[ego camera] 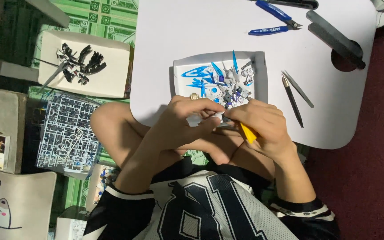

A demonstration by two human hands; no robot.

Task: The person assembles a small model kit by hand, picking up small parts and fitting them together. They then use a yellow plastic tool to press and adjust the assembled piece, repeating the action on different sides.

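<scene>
My left hand pinches a small white plastic part at the near edge of the white table. My right hand grips a yellow-handled tool whose tip meets that part. Both hands touch each other just in front of a shallow white tray that holds several blue, white and grey model pieces. A ring shows on a finger of my left hand. The tool's tip is hidden between my fingers.
Blue-handled nippers, tweezers, a dark thin tool and grey files lie on the table. On the floor at left are a white box lid with a black model and grey part sprues. Dark red carpet at right.
</scene>
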